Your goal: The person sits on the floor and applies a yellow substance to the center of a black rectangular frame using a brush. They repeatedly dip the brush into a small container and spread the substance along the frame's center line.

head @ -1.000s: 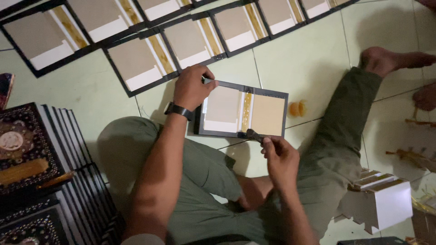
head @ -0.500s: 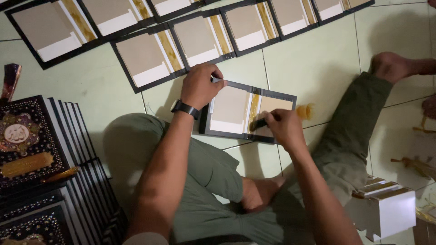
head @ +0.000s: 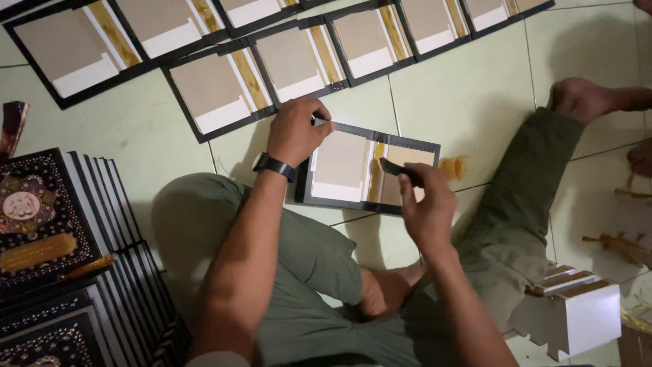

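Two hands are seen: the left hand (head: 297, 130) and the right hand (head: 426, 209). One wristwatch (head: 274, 165) is worn on the left wrist. One open book cover (head: 367, 170) is held at the person's knee, and one dark brush (head: 399, 170) is gripped over it. Seven more open covers (head: 217, 88) can be counted laid in rows on the floor (head: 462, 95), some cut off by the frame edge. One small amber blob (head: 451, 167) is seen beside the held cover. Two stacks of finished black decorated covers (head: 41, 217) are seen at the left; the number in each cannot be told. One white box (head: 577, 319) is seen at the lower right.
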